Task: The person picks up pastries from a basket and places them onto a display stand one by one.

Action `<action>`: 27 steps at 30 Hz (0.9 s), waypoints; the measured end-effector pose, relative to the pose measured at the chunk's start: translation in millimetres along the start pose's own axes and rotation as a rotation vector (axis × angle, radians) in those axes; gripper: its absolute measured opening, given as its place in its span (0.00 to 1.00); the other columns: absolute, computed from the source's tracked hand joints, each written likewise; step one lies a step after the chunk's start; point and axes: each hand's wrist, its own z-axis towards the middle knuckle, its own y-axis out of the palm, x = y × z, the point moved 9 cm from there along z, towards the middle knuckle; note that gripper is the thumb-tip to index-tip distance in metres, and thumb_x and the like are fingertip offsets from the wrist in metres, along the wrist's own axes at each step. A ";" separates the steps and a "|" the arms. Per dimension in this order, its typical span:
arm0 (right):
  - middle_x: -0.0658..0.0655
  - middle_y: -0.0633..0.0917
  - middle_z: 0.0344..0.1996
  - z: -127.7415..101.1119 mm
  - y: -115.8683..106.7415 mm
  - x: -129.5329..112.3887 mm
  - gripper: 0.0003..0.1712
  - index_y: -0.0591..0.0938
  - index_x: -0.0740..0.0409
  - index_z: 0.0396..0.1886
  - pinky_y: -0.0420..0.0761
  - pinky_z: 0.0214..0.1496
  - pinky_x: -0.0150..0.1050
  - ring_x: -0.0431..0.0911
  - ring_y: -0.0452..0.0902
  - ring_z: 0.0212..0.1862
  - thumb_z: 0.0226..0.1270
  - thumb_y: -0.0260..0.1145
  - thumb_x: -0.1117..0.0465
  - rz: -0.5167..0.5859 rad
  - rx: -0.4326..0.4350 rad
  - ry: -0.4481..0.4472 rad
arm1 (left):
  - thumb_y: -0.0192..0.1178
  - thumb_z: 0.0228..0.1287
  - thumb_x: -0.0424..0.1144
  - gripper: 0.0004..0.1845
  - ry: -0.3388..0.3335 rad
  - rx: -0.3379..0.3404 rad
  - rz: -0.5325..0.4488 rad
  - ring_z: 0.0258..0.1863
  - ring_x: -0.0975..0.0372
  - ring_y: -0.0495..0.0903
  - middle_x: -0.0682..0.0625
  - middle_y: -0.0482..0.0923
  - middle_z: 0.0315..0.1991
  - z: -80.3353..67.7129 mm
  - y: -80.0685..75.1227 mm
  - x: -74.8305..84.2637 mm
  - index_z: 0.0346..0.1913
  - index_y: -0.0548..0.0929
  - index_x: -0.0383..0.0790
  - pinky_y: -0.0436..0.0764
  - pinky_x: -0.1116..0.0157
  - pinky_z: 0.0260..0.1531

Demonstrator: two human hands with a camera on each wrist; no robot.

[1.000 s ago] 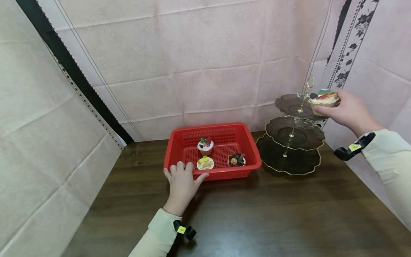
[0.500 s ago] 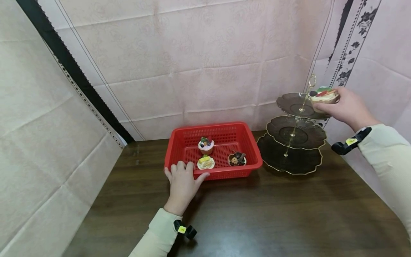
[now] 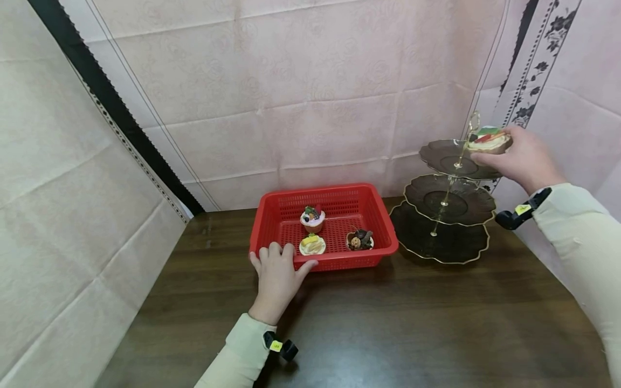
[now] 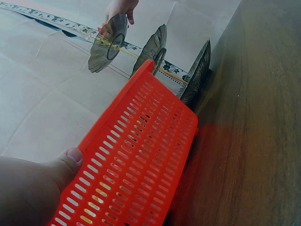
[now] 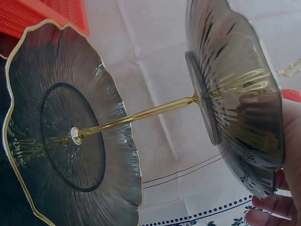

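My right hand pinches a fruit-topped cupcake with white cream, red slices and a green piece, over the right side of the top tier of a three-tier cake stand. In the right wrist view, its fingertips show at the edge of the smoky, see-through top plate, which covers much of the hand. My left hand grips the front rim of a red plastic basket, thumb against the outer wall. Inside are a berry cupcake, a yellow-topped cupcake and a chocolate-topped cupcake.
The stand's middle tier and wide bottom tier are dark with gold edges, close to the basket's right side. A gold ring handle tops its post. Cloth walls rise behind and beside the wooden table.
My right hand has shifted slightly left with the fruit-topped cupcake, nearer the stand's central post. The left hand stays on the basket rim.
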 end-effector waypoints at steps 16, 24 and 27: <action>0.78 0.71 0.62 10.6 6.4 -5.9 0.60 0.59 0.71 0.74 0.70 0.51 0.62 0.69 0.69 0.58 0.60 0.70 0.33 0.011 -0.002 0.011 | 0.66 0.56 0.70 0.33 0.001 -0.001 0.013 0.46 0.45 0.69 0.42 0.73 0.39 1.5 0.2 -0.8 0.43 0.81 0.41 0.56 0.28 0.61; 0.78 0.70 0.63 13.8 11.2 -3.8 0.63 0.54 0.72 0.75 0.69 0.53 0.64 0.69 0.68 0.59 0.59 0.71 0.34 0.028 -0.049 0.043 | 0.66 0.56 0.69 0.33 0.007 0.002 0.009 0.46 0.45 0.69 0.42 0.73 0.39 1.9 -0.3 -0.3 0.44 0.81 0.40 0.56 0.28 0.61; 0.79 0.69 0.63 13.2 11.8 -4.8 0.62 0.53 0.72 0.76 0.68 0.54 0.66 0.71 0.68 0.59 0.60 0.72 0.36 0.022 -0.056 0.036 | 0.66 0.56 0.69 0.33 0.007 0.001 0.007 0.46 0.45 0.69 0.41 0.73 0.39 1.4 0.0 -0.5 0.43 0.81 0.40 0.56 0.28 0.61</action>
